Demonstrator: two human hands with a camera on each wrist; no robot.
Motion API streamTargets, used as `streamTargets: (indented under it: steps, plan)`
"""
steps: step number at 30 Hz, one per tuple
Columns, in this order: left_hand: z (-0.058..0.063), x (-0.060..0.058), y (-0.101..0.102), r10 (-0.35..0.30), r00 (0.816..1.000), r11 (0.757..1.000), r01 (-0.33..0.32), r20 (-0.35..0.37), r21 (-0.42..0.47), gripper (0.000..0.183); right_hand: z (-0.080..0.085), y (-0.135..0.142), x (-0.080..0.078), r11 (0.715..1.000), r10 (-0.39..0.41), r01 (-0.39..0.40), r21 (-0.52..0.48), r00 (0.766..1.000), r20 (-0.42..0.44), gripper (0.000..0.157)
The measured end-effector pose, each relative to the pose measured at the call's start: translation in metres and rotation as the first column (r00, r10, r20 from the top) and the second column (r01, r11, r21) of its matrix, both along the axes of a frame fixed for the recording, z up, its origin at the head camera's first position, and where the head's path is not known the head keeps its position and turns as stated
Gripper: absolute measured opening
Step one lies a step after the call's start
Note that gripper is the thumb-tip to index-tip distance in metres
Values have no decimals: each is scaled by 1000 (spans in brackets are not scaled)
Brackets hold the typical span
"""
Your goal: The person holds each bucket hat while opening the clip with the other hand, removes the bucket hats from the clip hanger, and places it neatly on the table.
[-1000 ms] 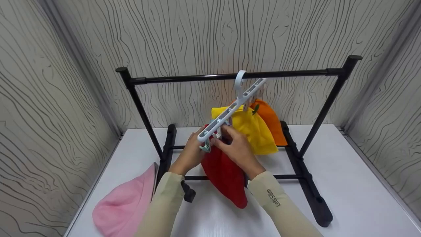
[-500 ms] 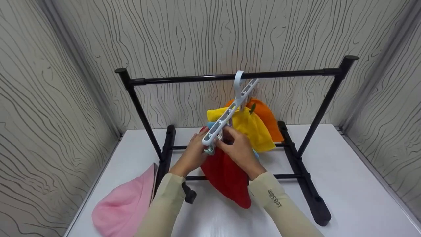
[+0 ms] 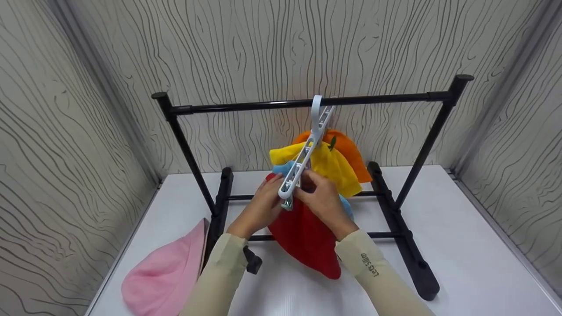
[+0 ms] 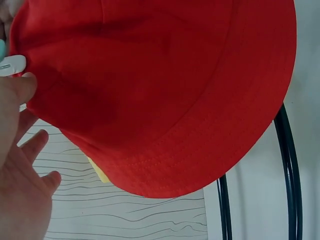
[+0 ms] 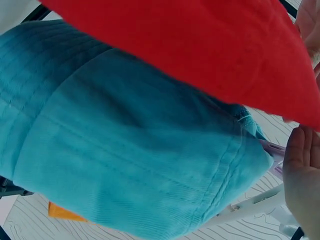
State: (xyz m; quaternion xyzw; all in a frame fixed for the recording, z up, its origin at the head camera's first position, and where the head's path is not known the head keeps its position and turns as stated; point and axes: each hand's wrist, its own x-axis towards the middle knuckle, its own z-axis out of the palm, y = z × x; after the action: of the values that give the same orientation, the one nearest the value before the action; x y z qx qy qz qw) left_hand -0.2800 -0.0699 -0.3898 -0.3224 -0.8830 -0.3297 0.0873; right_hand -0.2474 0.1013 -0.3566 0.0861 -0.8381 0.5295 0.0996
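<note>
A red hat point(image 3: 307, 245) hangs brim down under the near end of the white clip hanger point(image 3: 314, 140). My left hand point(image 3: 260, 206) holds its upper left edge; in the left wrist view the thumb point(image 4: 25, 87) lies against the red cloth beside a white clip point(image 4: 14, 65), the other fingers spread behind. On the other side, my right hand point(image 3: 324, 201) pinches the hat's top edge just below the hanger. Behind it hangs a blue hat point(image 5: 130, 140), a purple clip point(image 5: 272, 150) at its edge. Hands and hanger partly hide the contact points.
The hanger hooks over a black rack's top bar point(image 3: 254, 105). Yellow point(image 3: 336, 171) and orange point(image 3: 351, 153) hats hang farther back. A pink hat point(image 3: 162, 272) lies on the white table point(image 3: 478, 245) at left. Patterned panels enclose the back and sides.
The hanger has swung, its near end moving right and its far end left. Both hands and the red hat shifted slightly right, and more of the blue hat shows.
</note>
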Motion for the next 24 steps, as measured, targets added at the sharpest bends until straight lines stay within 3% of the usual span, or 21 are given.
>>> streamTargets:
  steps: [18,24]
  plan:
    - [-1,1,8,-77,993,995,82,-87,50,45,-2,14,3,998,63,-63,-7,998,-27,46]
    - [-2,4,10,-39,996,999,41,-81,29,40,-2,21,3,996,92,-92,-7,996,-3,47]
